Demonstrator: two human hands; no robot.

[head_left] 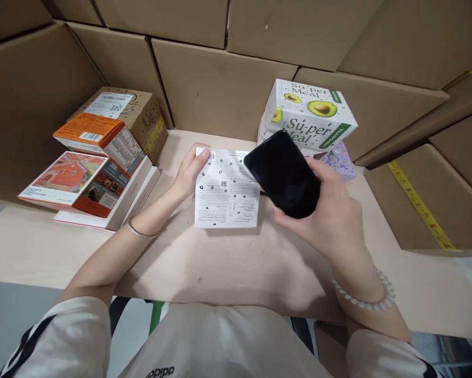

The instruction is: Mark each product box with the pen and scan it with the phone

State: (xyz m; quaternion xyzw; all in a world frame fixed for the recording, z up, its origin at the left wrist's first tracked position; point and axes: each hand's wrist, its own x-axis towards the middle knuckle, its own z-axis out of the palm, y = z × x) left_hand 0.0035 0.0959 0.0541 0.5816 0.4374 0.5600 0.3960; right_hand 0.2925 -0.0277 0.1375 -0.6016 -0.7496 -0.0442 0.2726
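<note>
My left hand (pixel 192 167) grips the upper left corner of a white box (pixel 227 202), its thumb lying on the printed face. That face carries small text, a QR code and scattered seed-like marks, and it is turned toward me. In my right hand (pixel 334 212) is a black smartphone (pixel 285 173), its dark screen facing up and tilted. The phone is above and to the right of the white box and overlaps its right edge from my viewpoint. Whether the white box touches the table I cannot tell.
At the back right, a white avocado-print box (pixel 318 113) stands over a purple package (pixel 338 161). To the left are stacked an orange box (pixel 90 128), a picture-printed box (pixel 72 181) and a brown carton (pixel 153 126). Large cardboard boxes (pixel 220 89) wall the wooden table (pixel 228 268).
</note>
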